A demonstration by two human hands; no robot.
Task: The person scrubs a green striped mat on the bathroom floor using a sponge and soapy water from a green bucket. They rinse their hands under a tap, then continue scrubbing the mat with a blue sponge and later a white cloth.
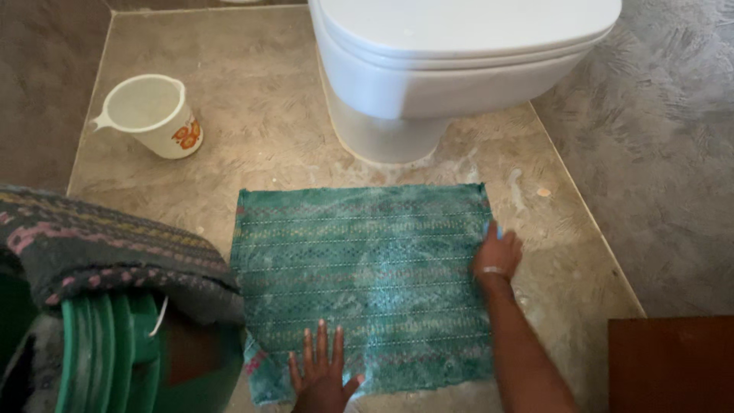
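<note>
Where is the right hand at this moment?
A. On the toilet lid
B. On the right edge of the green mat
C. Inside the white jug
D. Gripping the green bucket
B: the right hand rests at the right edge of the soapy green mat, far from the jug, while the left hand lies flat on the mat's near edge.

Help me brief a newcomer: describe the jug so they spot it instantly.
Start at the white toilet; look left across the tiled floor toward the wall. The jug lies there tipped, white plastic with a spout and an orange print, the only small container there.
</note>
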